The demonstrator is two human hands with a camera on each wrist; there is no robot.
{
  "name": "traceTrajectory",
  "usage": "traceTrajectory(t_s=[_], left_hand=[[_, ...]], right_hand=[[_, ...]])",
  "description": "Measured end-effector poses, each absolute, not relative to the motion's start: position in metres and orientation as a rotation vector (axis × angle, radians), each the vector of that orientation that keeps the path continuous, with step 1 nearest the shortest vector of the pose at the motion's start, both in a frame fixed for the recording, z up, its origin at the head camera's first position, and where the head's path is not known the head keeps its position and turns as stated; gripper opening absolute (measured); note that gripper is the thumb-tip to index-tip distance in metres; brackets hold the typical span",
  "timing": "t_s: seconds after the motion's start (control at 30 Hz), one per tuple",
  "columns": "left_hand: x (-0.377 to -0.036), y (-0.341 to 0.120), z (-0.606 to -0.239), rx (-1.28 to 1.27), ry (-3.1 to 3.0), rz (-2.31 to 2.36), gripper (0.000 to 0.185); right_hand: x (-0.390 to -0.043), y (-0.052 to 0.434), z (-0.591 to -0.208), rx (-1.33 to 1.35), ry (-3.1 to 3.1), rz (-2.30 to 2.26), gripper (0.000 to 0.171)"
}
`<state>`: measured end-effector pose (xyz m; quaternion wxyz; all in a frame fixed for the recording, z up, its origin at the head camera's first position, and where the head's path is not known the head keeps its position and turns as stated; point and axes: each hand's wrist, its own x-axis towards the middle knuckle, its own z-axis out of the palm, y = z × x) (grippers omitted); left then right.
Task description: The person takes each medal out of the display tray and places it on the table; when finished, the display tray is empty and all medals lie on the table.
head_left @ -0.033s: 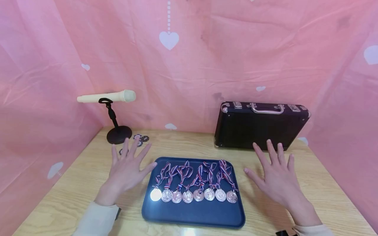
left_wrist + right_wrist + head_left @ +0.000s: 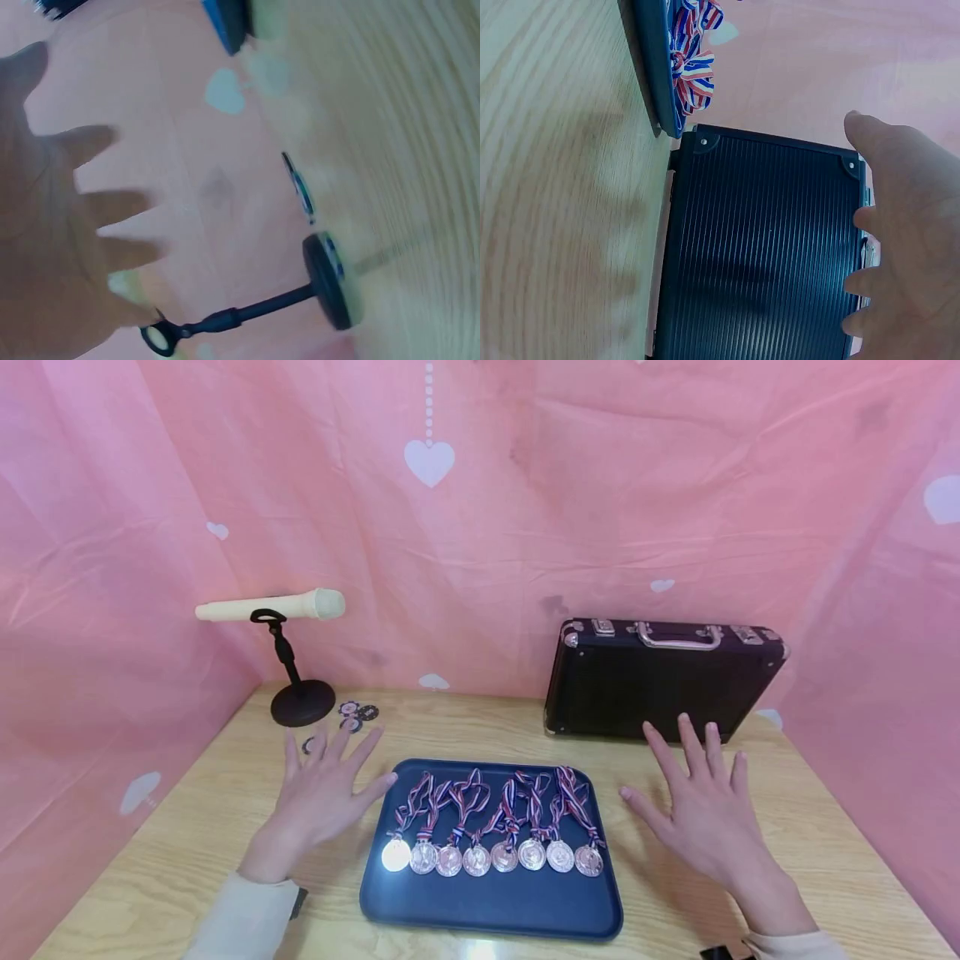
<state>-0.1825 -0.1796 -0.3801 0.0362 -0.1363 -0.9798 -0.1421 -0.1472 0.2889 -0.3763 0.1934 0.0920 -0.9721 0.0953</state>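
Between the left hand [image 2: 318, 793] and right hand [image 2: 701, 810], both spread flat above the desk [image 2: 150, 860] and holding nothing, lies a blue tray [image 2: 491, 906] with eight ribboned medals [image 2: 491, 857] in a row; a black case [image 2: 663, 681] stands just beyond the right fingers.

Eight medals [image 2: 491, 857]; one tray [image 2: 487, 910]; one case [image 2: 660, 685]; one microphone [image 2: 270, 607].

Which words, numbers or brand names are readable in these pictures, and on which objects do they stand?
None can be read.
Medals on the tray: any embossing is too small to read.
Round chips by the microphone stand: markings too small and blurred.
Black case: no label visible.
Pink backdrop: only heart shapes, no text.
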Motion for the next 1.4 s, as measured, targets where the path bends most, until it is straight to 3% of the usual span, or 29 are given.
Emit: traceTrajectory(t_s=[0.13, 0.33, 0.43, 0.87, 1.4], left_hand=[[-0.183, -0.180, -0.378, -0.437, -3.103, -0.653, 0.070], [-0.183, -0.182, -0.380, -0.450, -3.182, -1.072, 0.064], [-0.182, -0.185, -0.385, -0.411, -3.217, -1.224, 0.059], [-0.181, -0.181, -0.402, -0.397, -3.216, -1.581, 0.078], [-0.180, -0.175, -0.402, -0.289, -3.241, -1.526, 0.081]], right_hand=[[-0.145, 0.283, -0.373, 0.312, -2.617, 0.391, 0.083], [-0.127, 0.249, -0.375, 0.276, -2.686, 0.811, 0.032], [-0.119, 0.236, -0.384, 0.164, -2.905, 0.872, 0.019], [-0.118, 0.228, -0.409, 0.195, -3.086, 0.576, 0.023], [-0.125, 0.225, -0.410, 0.192, -3.085, 0.525, 0.023]])
